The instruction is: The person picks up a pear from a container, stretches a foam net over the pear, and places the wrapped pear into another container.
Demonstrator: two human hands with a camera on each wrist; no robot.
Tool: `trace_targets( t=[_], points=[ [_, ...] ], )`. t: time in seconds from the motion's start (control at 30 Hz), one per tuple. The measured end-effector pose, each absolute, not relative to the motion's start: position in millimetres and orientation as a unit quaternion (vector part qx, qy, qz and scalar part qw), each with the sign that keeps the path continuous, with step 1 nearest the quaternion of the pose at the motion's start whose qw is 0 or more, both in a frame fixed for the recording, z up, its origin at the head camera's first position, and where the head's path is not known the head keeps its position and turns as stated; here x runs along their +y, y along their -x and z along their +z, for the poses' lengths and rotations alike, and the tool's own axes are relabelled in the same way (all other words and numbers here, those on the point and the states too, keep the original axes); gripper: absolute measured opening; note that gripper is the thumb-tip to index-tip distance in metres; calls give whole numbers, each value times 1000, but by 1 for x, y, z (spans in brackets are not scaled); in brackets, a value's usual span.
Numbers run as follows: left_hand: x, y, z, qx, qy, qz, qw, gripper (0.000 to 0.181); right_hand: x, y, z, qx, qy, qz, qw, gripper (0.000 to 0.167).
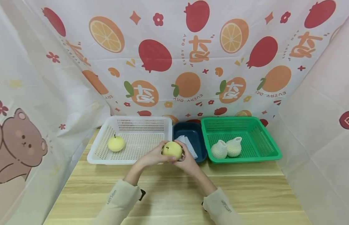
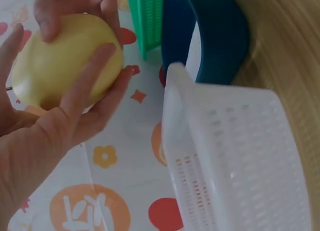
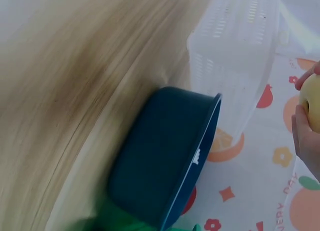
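Both hands hold a yellow pear (image 1: pixel 172 151) above the front of the dark blue bin (image 1: pixel 202 147). The left hand (image 1: pixel 155 156) grips it from the left; the right hand (image 1: pixel 189 163) grips it from the right. In the left wrist view the left fingers (image 2: pixel 90 76) lie along the pear's side, its thin stem pointing left. Only part of the right hand (image 3: pixel 309 143) and pear (image 3: pixel 312 98) shows at the right wrist view's edge. White foam net sleeves (image 1: pixel 191 147) lie flat in the bin, partly hidden by the hands.
The white basket (image 1: pixel 129 162) on the left holds another yellow pear (image 1: pixel 116 143). In the green basket (image 1: pixel 264 140) on the right sit two pears in foam nets (image 1: pixel 219 150). All three containers stand side by side on the wooden table (image 1: pixel 174 200), before a fruit-print cloth (image 1: pixel 168 28).
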State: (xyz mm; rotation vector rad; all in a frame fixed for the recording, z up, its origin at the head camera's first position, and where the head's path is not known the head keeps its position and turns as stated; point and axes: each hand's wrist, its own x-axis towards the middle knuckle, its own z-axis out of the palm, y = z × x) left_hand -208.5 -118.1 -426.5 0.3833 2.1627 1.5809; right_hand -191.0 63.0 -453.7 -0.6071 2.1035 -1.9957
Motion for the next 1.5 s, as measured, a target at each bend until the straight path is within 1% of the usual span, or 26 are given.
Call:
trace_targets(
  t=[0.1, 0.27, 0.33, 0.47, 0.7, 0.9, 0.97, 1.2, 1.33, 1.5],
  points=[
    [-115, 206, -431, 785, -163, 565, 197, 80, 70, 190, -454, 708, 195, -673, 86, 76],
    [-111, 200, -442, 781, -192, 568, 175, 86, 81, 189, -456, 706, 196, -673, 96, 78],
    [-108, 194, -440, 772, -189, 581, 177, 86, 85, 188, -457, 701, 196, -678, 101, 79],
    [-106, 189, -446, 748, -182, 611, 184, 86, 91, 186, -460, 699, 188, -681, 107, 77],
    [-101, 190, -471, 720, -190, 641, 186, 83, 102, 185, -462, 701, 180, -675, 142, 77],
    [-97, 188, -482, 714, -204, 641, 194, 85, 112, 192, -487, 693, 178, -672, 192, 78],
    [-96, 187, -486, 718, -210, 634, 194, 85, 114, 193, -494, 694, 183, -667, 200, 77],
    [-91, 182, -499, 733, -199, 624, 184, 83, 121, 192, -510, 709, 200, -643, 209, 76],
    [-86, 181, -508, 753, -205, 605, 156, 83, 125, 191, -518, 742, 204, -604, 205, 78],
    [-80, 181, -518, 790, -201, 565, 126, 83, 129, 189, -524, 776, 212, -565, 182, 78]
  ],
)
